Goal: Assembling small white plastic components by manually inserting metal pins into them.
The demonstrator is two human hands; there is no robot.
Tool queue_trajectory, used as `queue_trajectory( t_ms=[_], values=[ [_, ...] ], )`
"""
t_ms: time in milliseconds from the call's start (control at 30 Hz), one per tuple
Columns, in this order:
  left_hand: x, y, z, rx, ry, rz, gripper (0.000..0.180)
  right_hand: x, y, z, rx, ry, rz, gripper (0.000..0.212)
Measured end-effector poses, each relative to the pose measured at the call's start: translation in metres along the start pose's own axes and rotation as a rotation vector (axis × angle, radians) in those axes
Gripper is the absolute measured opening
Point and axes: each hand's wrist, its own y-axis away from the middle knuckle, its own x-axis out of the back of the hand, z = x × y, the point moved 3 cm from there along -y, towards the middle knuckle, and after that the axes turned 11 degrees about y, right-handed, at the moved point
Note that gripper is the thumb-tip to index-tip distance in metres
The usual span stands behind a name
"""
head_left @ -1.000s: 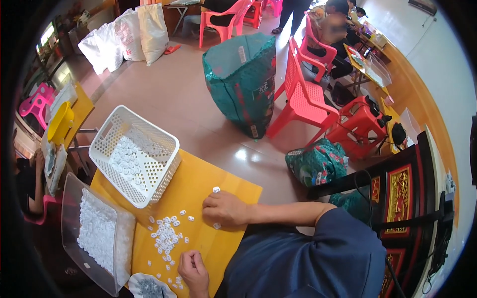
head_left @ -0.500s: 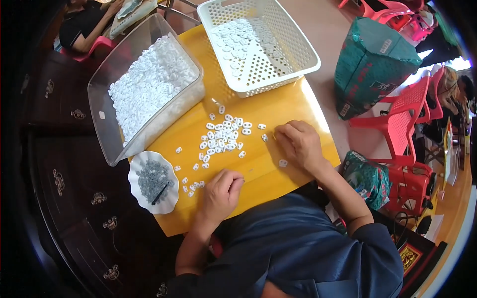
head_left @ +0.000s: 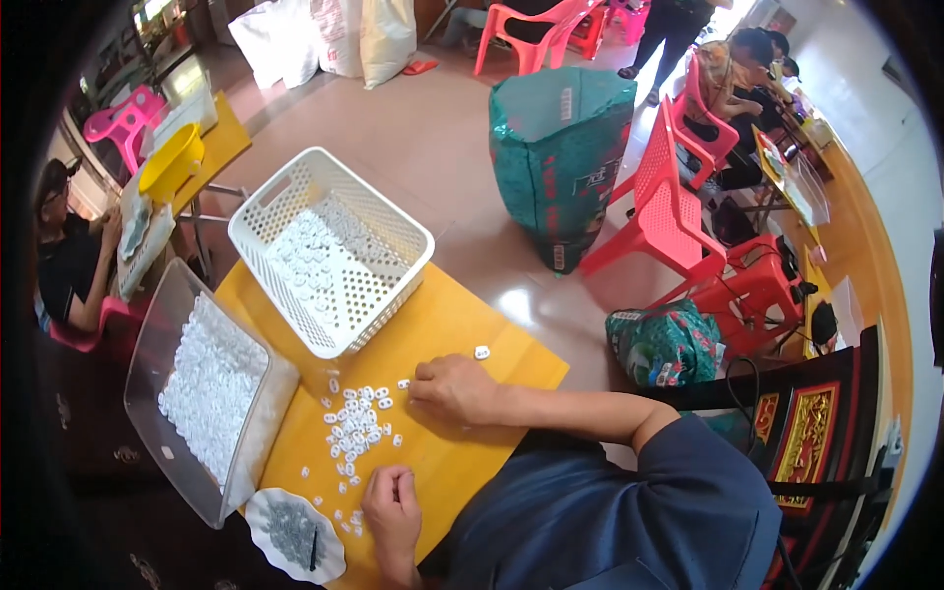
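Note:
Small white oval pieces with two dark holes, like plastic buttons, are strewn in a loose heap on the yellow table. My left hand is closed beside the heap's near side; whatever it may hold is hidden. At the heap's far right, my right hand rests with curled fingers, next to a single white piece; its fingertips are mostly covered. Beyond that hand a lone white piece shows near the table's far edge. A scalloped white dish contains small grey bits and a black stick-like tool.
A clear bin full of white pieces stands left; a perforated white basket with more sits at the far edge. Green bags and red chairs stand right of the table. Other people sit at tables left and far right.
The view has swung, bringing in more of the room. My right hand has drawn nearer the heap. A lone white piece now shows beyond it. My left hand stays closed.

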Motion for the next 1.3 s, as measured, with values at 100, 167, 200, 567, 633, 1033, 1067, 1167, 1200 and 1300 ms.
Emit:
queue_trajectory(
  t_ms=[100,167,200,567,633,1033,1067,1167,1200,1300],
  values=[
    [-0.007,0.001,0.002,-0.017,0.030,0.039,0.004,0.021,0.003,-0.010,-0.102,-0.199,-0.069,0.019],
    [-0.012,-0.002,0.011,-0.030,0.036,0.054,0.004,0.031,0.005,-0.014,-0.122,-0.368,-0.177,0.020],
    [-0.013,-0.003,0.016,-0.037,0.045,0.069,0.004,0.033,0.007,-0.017,-0.141,-0.540,-0.290,0.022],
    [-0.018,-0.001,0.052,-0.110,0.038,0.092,0.003,0.023,0.034,-0.052,-0.295,-1.164,-0.511,0.020],
    [-0.018,-0.001,0.056,-0.130,0.030,0.096,0.003,0.028,0.033,-0.054,-0.298,-1.242,-0.420,0.013],
    [-0.022,0.000,0.065,-0.171,0.055,0.190,0.012,0.046,0.029,-0.046,-0.283,-1.113,-0.356,0.012],
    [-0.022,0.000,0.066,-0.172,0.051,0.203,0.012,0.044,0.031,-0.045,-0.283,-1.113,-0.354,0.012],
    [-0.022,0.003,0.061,-0.158,0.069,0.237,0.013,0.036,0.036,-0.043,-0.294,-1.247,-0.330,0.016],
    [-0.022,0.004,0.059,-0.144,0.091,0.258,0.012,0.034,0.038,-0.042,-0.306,-1.309,-0.363,0.017],
    [-0.023,0.006,0.061,-0.153,0.083,0.265,0.011,0.040,0.039,-0.044,-0.351,-1.399,-0.437,0.016]
  ],
)
